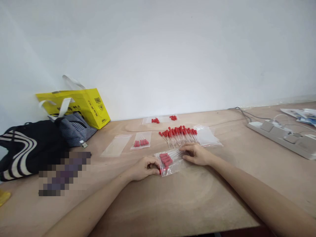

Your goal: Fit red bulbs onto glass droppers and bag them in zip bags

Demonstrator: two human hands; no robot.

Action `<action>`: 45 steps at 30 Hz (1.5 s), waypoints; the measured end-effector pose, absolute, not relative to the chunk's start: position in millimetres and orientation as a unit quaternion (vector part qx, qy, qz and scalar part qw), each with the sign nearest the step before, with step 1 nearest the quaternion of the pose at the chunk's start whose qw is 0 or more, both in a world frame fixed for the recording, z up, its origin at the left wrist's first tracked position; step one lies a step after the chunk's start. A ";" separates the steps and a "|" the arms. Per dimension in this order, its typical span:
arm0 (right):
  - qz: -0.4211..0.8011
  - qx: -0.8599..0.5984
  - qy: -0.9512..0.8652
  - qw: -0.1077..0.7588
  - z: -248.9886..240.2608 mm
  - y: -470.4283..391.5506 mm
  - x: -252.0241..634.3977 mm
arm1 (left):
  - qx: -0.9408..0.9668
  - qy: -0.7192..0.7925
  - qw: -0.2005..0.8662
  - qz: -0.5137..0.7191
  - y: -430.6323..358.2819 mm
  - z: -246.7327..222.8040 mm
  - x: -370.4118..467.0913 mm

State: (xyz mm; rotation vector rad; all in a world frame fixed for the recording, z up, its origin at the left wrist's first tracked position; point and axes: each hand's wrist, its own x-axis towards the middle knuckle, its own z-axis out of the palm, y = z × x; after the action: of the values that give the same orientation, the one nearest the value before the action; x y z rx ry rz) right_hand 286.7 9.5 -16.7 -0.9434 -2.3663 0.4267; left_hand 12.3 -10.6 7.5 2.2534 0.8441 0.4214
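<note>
So far, left bag (141,140) w/ red-tip sticks in, loose pile (178,135) unbagged; L hand (143,168) pinching near bag (174,165), R hand (197,154) touching, grip unclear.

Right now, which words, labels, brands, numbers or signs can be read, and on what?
No word or number reads clearly enough to quote.
Yellow bag: dark lettering on front and side, too small and blurred; square codes on its side.
Black bag: pale stripes, no readable word.
Front clear bag: no lettering visible.
Packets, right: too blurred.
</note>
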 end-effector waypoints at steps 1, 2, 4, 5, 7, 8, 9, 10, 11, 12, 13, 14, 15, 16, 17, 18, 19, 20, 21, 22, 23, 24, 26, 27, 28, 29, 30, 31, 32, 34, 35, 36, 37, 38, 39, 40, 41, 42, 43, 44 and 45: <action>0.168 -0.346 -0.881 0.274 -16.2 9.3 287.0 | 0.870 0.322 0.341 0.156 -10.5 8.6 11.7; 0.175 -0.342 -0.883 0.271 -16.1 9.2 287.2 | 0.873 0.320 0.335 0.155 -11.1 9.4 11.9; 0.180 -0.339 -0.884 0.267 -16.6 9.4 286.7 | 0.877 0.322 0.316 0.167 -13.9 9.6 14.8; 0.178 -0.342 -0.883 0.266 -17.2 9.5 286.1 | 0.876 0.328 0.304 0.180 -15.9 8.8 17.3; 0.166 -0.352 -0.881 0.269 -18.3 9.6 284.4 | 0.868 0.348 0.280 0.215 -19.4 6.2 23.1; 0.159 -0.356 -0.880 0.272 -18.8 9.5 283.5 | 0.863 0.361 0.269 0.231 -20.3 4.8 25.5; 0.151 -0.359 -0.879 0.273 -19.0 9.3 282.6 | 0.858 0.369 0.264 0.240 -20.5 3.8 27.0; 0.146 -0.361 -0.879 0.274 -19.1 9.1 282.0 | 0.857 0.368 0.270 0.239 -19.9 3.2 27.4; 0.143 -0.362 -0.880 0.274 -19.0 9.0 281.5 | 0.860 0.357 0.284 0.228 -18.6 3.1 26.6; 0.143 -0.362 -0.880 0.273 -19.0 9.1 281.3 | 0.864 0.341 0.303 0.213 -16.8 3.3 24.7; 0.144 -0.361 -0.880 0.272 -19.1 9.3 281.3 | 0.867 0.326 0.321 0.199 -14.9 3.7 22.3; 0.147 -0.360 -0.880 0.272 -19.3 9.6 281.5 | 0.868 0.316 0.332 0.190 -13.3 4.0 20.0; 0.150 -0.359 -0.880 0.273 -19.7 10.0 281.7 | 0.869 0.314 0.333 0.189 -12.2 3.9 18.1; 0.153 -0.360 -0.878 0.275 -20.2 10.4 281.9 | 0.869 0.320 0.323 0.195 -11.7 3.2 17.3; 0.155 -0.361 -0.877 0.278 -20.8 10.8 282.1 | 0.867 0.332 0.309 0.205 -11.9 2.0 17.7; 0.156 -0.364 -0.874 0.281 -21.3 11.0 282.2 | 0.865 0.345 0.293 0.214 -12.7 0.2 19.2; 0.158 -0.367 -0.872 0.284 -21.9 11.1 282.3 | 0.862 0.360 0.277 0.224 -13.8 -1.9 21.7; 0.160 -0.369 -0.870 0.287 -22.2 11.0 282.2 | 0.859 0.373 0.262 0.234 -15.1 -4.0 24.6; 0.161 -0.370 -0.868 0.289 -22.5 10.8 282.1 | 0.855 0.385 0.248 0.242 -16.2 -6.0 27.3; 0.162 -0.371 -0.867 0.290 -22.5 10.6 281.9 | 0.853 0.392 0.238 0.248 -17.0 -7.4 29.3; 0.163 -0.370 -0.867 0.291 -22.4 10.3 281.8 | 0.855 0.393 0.232 0.246 -17.3 -8.1 30.1; 0.165 -0.369 -0.867 0.290 -22.2 10.0 281.8 | 0.859 0.391 0.228 0.241 -17.0 -8.0 29.4; 0.170 -0.367 -0.869 0.287 -21.6 9.7 282.0 | 0.866 0.388 0.209 0.235 -14.8 -4.9 23.6; 0.173 -0.365 -0.869 0.286 -21.2 9.5 282.1 | 0.868 0.391 0.189 0.242 -13.2 -2.3 19.0; 0.177 -0.364 -0.869 0.286 -20.8 9.3 282.2 | 0.869 0.393 0.159 0.255 -11.4 0.8 13.9; 0.179 -0.362 -0.868 0.288 -20.4 8.9 282.2 | 0.870 0.394 0.127 0.269 -9.7 4.1 8.8; 0.182 -0.358 -0.868 0.292 -20.1 8.4 281.8 | 0.874 0.388 0.101 0.276 -8.2 7.1 4.2; 0.186 -0.353 -0.868 0.296 -19.8 7.7 281.0 | 0.881 0.375 0.087 0.273 -7.2 9.6 0.4; 0.191 -0.345 -0.869 0.301 -19.7 6.7 279.8 | 0.893 0.356 0.089 0.260 -6.7 11.5 -2.6; 0.202 -0.324 -0.871 0.309 -19.8 4.2 276.0 | 0.916 0.309 0.127 0.221 -7.5 12.7 -6.2; 0.208 -0.314 -0.872 0.313 -20.2 2.9 273.6 | 0.922 0.292 0.149 0.207 -8.6 12.3 -7.4; 0.213 -0.304 -0.873 0.316 -20.8 1.6 271.0 | 0.923 0.282 0.168 0.199 -10.3 11.2 -8.7; 0.215 -0.295 -0.874 0.320 -21.5 0.4 268.4 | 0.922 0.281 0.181 0.197 -12.5 9.9 -10.2; 0.216 -0.289 -0.875 0.324 -22.2 -0.7 266.0 | 0.918 0.287 0.188 0.201 -15.0 8.5 -12.1; 0.214 -0.284 -0.876 0.326 -22.9 -1.6 263.9 | 0.912 0.299 0.190 0.207 -18.0 7.1 -14.5; 0.212 -0.282 -0.877 0.327 -23.5 -2.3 262.3 | 0.906 0.312 0.189 0.213 -21.4 5.9 -17.4; 0.208 -0.281 -0.878 0.327 -23.9 -2.8 261.1 | 0.901 0.325 0.187 0.217 -25.2 5.0 -20.6; 0.205 -0.281 -0.879 0.327 -24.1 -3.1 260.4 | 0.897 0.335 0.185 0.220 -29.3 4.5 -24.0; 0.203 -0.280 -0.880 0.326 -24.1 -3.3 260.2 | 0.894 0.343 0.182 0.221 -33.6 4.4 -27.3; 0.201 -0.279 -0.881 0.326 -24.0 -3.3 260.4 | 0.892 0.350 0.178 0.223 -38.1 4.4 -30.3; 0.199 -0.277 -0.882 0.326 -23.9 -3.2 260.8 | 0.890 0.357 0.171 0.225 -42.3 4.6 -32.8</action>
State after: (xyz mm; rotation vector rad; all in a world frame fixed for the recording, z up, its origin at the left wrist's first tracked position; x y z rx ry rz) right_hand 260.8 -3.2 -23.9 -0.7264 -2.3112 0.5220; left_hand -32.8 -42.3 4.6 2.5278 1.0147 0.6380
